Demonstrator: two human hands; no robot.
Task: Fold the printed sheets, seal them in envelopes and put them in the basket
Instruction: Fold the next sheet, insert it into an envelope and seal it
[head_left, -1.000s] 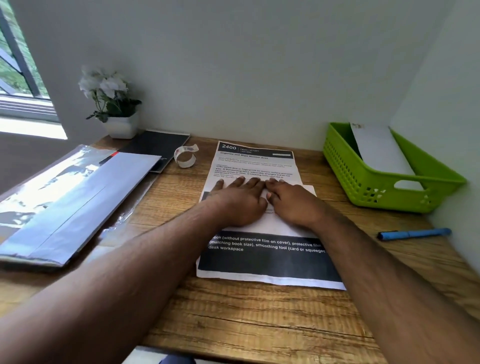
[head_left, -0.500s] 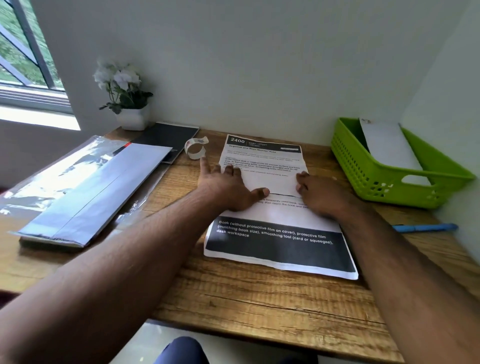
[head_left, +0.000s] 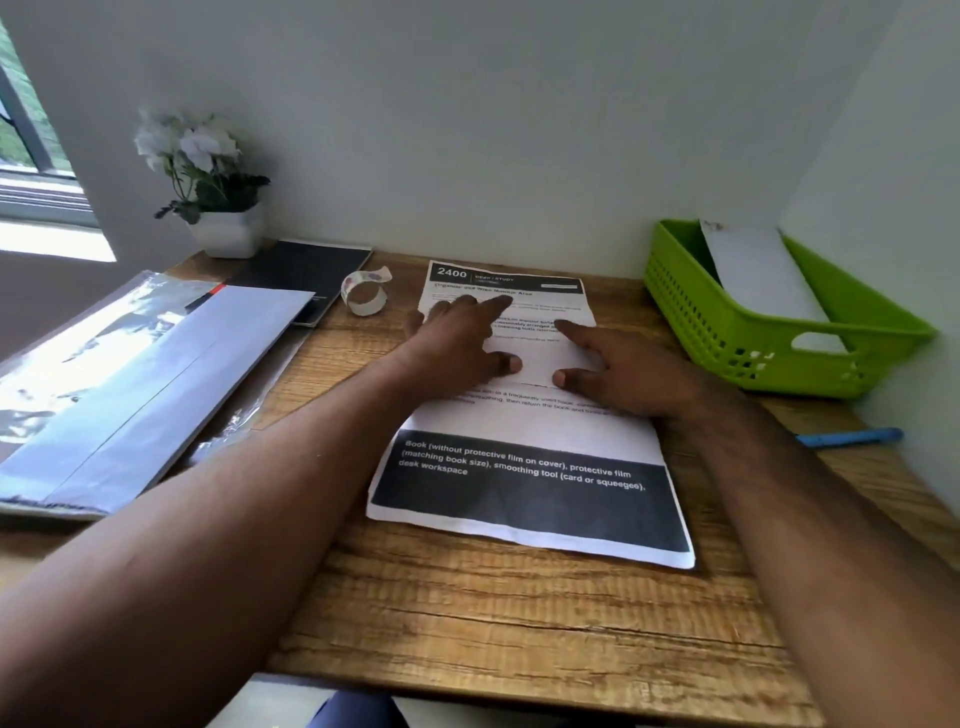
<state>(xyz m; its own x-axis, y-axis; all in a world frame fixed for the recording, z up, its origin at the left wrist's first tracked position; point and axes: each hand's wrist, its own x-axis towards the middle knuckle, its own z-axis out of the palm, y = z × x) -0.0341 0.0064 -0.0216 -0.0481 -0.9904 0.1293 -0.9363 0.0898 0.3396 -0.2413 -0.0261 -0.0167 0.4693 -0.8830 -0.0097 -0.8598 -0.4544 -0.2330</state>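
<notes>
Two hands flat on a printed sheet in the middle of the desk.
The left hand (head_left: 457, 338) and right hand (head_left: 618, 374) press the printed sheet (head_left: 524, 447) with straight, released fingers; the green basket (head_left: 727, 338), holding an envelope (head_left: 758, 275), stands at the right.

Left hand (head_left: 462, 338), right hand (head_left: 618, 371) flat, fingers spread.

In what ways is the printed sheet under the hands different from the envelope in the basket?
The printed sheet lies flat on the desk; the white envelope leans tilted inside the green basket. The sheet shows text and black bands; the envelope's visible face is almost blank. Both hands press the sheet; nothing touches the envelope. Both are white paper.
</notes>
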